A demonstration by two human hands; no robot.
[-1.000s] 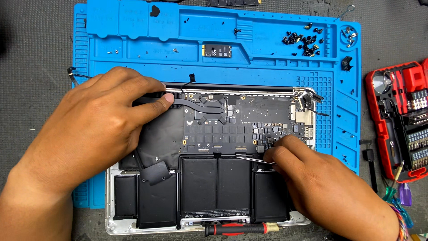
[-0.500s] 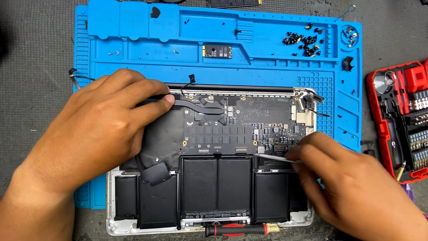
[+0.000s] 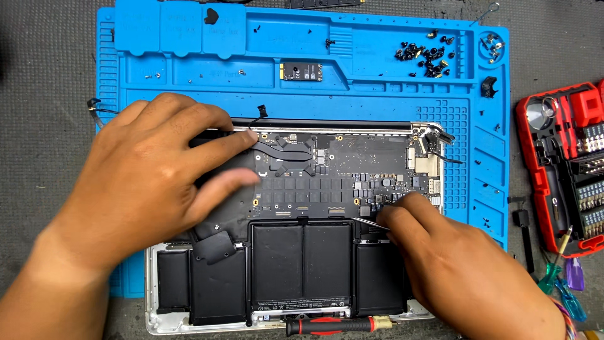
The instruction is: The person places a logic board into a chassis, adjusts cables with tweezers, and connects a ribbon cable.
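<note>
Left hand lay flat, fingers spread, steadying laptop; right hand pinched tweezers at board. Best kept shallow, gentle.

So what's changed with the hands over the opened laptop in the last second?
The right hand, pinching thin metal tweezers, slid slightly right then back left along the board's lower edge. The left hand stayed pressed on the black fan side of the open silver laptop; the blue silicone mat is unchanged.

A grey bench carries a blue work mat and a red bit case.
</note>
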